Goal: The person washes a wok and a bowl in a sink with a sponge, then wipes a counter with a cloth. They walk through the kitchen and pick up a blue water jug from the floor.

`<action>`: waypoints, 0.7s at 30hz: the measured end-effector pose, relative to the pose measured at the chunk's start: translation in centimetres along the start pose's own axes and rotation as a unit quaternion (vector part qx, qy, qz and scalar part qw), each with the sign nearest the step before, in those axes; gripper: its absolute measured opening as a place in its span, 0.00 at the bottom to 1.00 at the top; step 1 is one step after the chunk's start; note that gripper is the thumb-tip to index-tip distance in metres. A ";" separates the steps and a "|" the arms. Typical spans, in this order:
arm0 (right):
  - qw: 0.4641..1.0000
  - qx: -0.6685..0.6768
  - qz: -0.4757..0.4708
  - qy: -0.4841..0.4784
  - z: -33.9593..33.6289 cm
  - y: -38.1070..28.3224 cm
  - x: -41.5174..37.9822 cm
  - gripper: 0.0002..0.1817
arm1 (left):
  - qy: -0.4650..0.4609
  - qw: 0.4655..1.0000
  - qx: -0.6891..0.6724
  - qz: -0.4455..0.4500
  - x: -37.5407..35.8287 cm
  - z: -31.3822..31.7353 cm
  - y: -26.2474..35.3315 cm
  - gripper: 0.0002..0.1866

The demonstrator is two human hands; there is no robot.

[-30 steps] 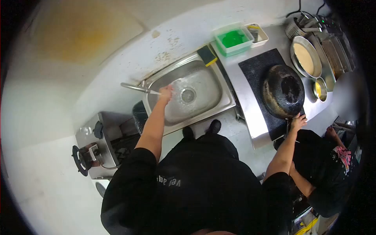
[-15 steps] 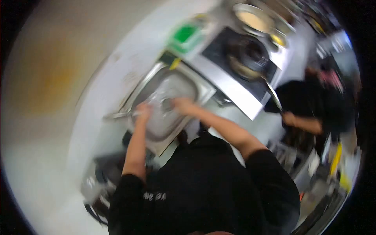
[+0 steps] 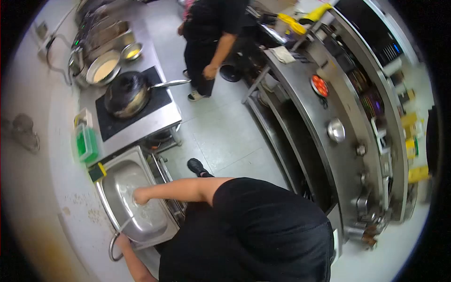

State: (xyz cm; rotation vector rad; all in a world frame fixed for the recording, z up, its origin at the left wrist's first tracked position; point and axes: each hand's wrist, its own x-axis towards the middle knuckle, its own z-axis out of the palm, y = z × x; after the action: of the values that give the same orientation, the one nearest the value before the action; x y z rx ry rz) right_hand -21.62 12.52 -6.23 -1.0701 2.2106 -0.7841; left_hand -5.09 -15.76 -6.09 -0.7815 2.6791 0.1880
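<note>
My left hand (image 3: 123, 241) is at the curved metal faucet (image 3: 112, 250) by the sink's near corner, its fingers closed around the spout close to the outlet. A thin stream of water (image 3: 126, 223) runs from the spout into the steel sink (image 3: 162, 231). My right hand (image 3: 140, 195) reaches down into the basin, over the wet bottom. Its fingers are curled together, and whatever they hold, if anything, is hidden. A black and yellow sponge (image 3: 97, 172) rests on the sink's far corner.
Beyond the sink, a lidded wok (image 3: 127, 95) sits on a black cooktop (image 3: 107, 123), its handle jutting right. A green-and-clear container (image 3: 86, 144) stands beside it. Another person (image 3: 209, 40) stands in the aisle. A steel counter (image 3: 310, 101) with a plate of red pieces (image 3: 320, 86) runs along the right.
My view has swung toward the right, bringing the aisle and right counter into sight. My hands stay at the faucet and in the sink. The other person's hand has left the wok handle.
</note>
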 end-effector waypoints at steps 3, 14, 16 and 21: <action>0.975 0.089 0.134 0.151 -4.6 7.4 -7.2 0.13 | 0.056 0.994 0.018 0.096 1.5 0.6 -2.0 0.16; 0.579 0.426 0.405 0.566 -9.7 24.3 -53.5 0.12 | -0.116 0.916 0.371 0.100 0.6 -2.6 -3.4 0.14; 0.486 0.407 0.453 0.626 -7.8 26.0 -62.2 0.10 | -0.067 0.907 0.392 0.140 0.0 -2.3 -2.4 0.12; 0.230 0.446 0.439 0.745 -5.0 25.6 -79.8 0.12 | 0.195 0.793 0.467 0.340 -2.2 0.8 4.5 0.12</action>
State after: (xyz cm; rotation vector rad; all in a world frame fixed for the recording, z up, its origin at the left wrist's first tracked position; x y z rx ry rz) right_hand 4.32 92.30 -2.90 2.2940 1.6544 -2.2830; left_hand -5.52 -10.69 -5.92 0.5135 2.7464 -1.1622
